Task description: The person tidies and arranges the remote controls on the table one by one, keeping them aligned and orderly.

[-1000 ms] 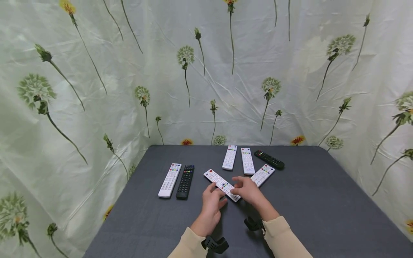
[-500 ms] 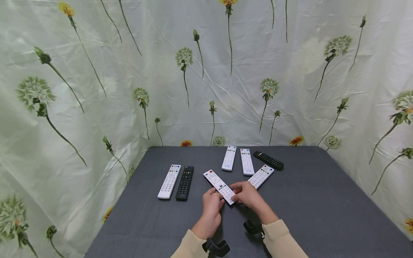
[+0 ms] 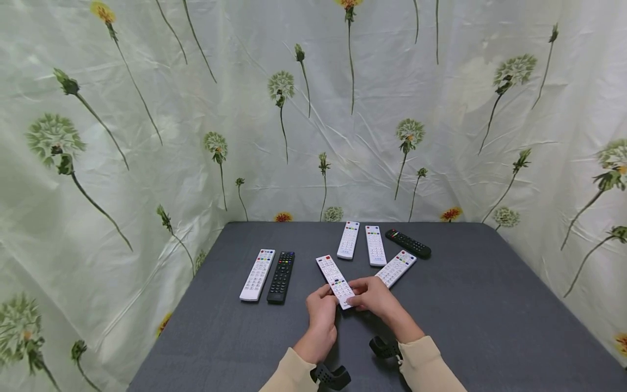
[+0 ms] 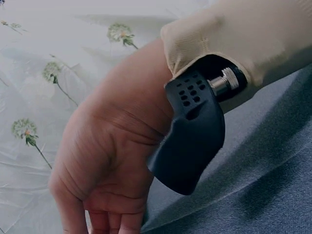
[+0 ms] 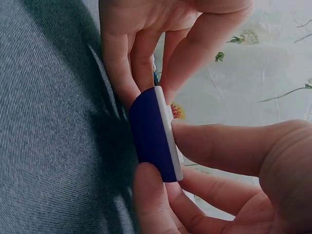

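Note:
Both hands are on a white remote control (image 3: 335, 279) in the middle of the table, its far end pointing away and to the left. My right hand (image 3: 382, 302) pinches the near end, thumb on the button face and fingers underneath. From the left side, my left hand (image 3: 321, 318) grips the edge with thumb and fingers. In the right wrist view the remote's dark blue end (image 5: 151, 136) shows close over the cloth, between the two hands. Seen by the left wrist camera, the left hand (image 4: 107, 151) points down; its fingertips are out of frame.
Left lie a white remote (image 3: 258, 275) and a black remote (image 3: 281, 277) side by side. Behind are two white remotes, one left (image 3: 349, 239) and one right (image 3: 375, 246), plus a black remote (image 3: 409, 243). Another white remote (image 3: 398, 267) is partly hidden by the right hand.
The middle remote has turned a little, its far end swinging right and its near end left. The left fingers have come off its face onto its edge; the right hand now pinches its near end.

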Available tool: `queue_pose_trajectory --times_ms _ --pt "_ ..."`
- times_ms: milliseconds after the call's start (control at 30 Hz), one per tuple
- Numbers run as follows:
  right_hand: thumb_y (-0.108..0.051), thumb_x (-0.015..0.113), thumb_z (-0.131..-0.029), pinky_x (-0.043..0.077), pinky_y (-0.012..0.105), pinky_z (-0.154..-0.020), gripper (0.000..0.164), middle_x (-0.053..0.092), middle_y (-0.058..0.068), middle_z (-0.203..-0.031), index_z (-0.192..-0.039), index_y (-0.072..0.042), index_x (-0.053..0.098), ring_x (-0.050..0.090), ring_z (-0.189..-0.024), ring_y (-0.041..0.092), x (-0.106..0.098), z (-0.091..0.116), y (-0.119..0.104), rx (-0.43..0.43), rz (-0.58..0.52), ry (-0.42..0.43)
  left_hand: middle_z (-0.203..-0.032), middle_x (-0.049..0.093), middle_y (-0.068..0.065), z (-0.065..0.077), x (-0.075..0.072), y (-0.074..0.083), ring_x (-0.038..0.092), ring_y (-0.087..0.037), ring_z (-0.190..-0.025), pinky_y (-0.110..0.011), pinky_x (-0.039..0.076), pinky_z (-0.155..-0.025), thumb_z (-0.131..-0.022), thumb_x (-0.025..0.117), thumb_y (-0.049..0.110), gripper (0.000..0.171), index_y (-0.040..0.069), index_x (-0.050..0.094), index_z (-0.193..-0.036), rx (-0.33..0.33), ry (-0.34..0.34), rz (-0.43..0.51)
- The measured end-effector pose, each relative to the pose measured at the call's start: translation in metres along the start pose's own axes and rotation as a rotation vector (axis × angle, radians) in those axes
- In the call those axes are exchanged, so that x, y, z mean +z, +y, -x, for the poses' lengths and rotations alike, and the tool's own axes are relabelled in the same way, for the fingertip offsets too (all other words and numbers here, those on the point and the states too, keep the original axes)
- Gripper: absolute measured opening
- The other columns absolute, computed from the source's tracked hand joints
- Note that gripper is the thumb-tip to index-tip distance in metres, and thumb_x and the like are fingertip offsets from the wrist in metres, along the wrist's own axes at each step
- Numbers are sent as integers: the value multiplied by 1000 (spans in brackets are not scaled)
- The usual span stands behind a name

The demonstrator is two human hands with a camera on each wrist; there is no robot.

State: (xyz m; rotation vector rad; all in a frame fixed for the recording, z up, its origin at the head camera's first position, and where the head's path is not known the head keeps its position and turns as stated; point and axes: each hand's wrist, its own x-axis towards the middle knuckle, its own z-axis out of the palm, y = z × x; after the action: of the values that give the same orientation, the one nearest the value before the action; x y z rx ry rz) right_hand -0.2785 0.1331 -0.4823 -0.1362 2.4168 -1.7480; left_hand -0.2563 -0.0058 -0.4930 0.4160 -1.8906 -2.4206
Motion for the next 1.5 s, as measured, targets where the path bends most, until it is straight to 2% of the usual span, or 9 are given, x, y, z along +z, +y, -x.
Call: queue_pose_trajectory --times_ms 133,433,733,1067,1233,1500 --pt "10 75 -80 59 36 -67 44 68 13 -93 -122 14 64 64 -76 17 1 1 0 10 -1 9 -131 61 -22 1 0 -2 54 -31 -119 -43 43 -99 -81 52 -20 55 -8 59 -134 -28 9 8" --pt "10 74 -81 58 34 -64 43 65 14 -93 -123 11 64 62 -73 16 1 0 -6 41 -48 45 -135 57 -23 2 3 3 47 -35 -128 -45 40 -101 -74 53 -19 63 -6 60 -135 0 48 -16" --pt "9 73 -81 59 39 -69 47 64 16 -96 -128 9 63 62 -76 18 3 1 -12 29 -66 56 -126 62 -23 3 -1 10 58 -29 -108 -37 47 -86 -74 50 -21 63 -5 62 -133 11 35 -3" --pt "8 74 -82 59 43 -75 49 65 16 -99 -129 7 62 64 -79 20 9 -1 -19 39 -78 46 -131 60 -24 3 -10 17 61 -28 -111 -35 48 -88 -79 48 -20 61 -4 59 -137 5 24 -12" --pt "8 74 -82 59 43 -75 50 66 16 -100 -130 7 61 65 -80 19 15 -2 -22 27 -93 41 -133 59 -25 0 -14 18 60 -29 -115 -35 47 -88 -78 46 -21 62 -5 59 -136 27 37 -14" --pt "9 75 -81 59 40 -73 61 64 19 -100 -138 10 54 63 -78 19 25 -5 -27 -1 -112 19 -128 61 -24 -5 -23 21 58 -31 -113 -33 45 -85 -78 43 -22 62 -7 59 -135 81 54 -20"
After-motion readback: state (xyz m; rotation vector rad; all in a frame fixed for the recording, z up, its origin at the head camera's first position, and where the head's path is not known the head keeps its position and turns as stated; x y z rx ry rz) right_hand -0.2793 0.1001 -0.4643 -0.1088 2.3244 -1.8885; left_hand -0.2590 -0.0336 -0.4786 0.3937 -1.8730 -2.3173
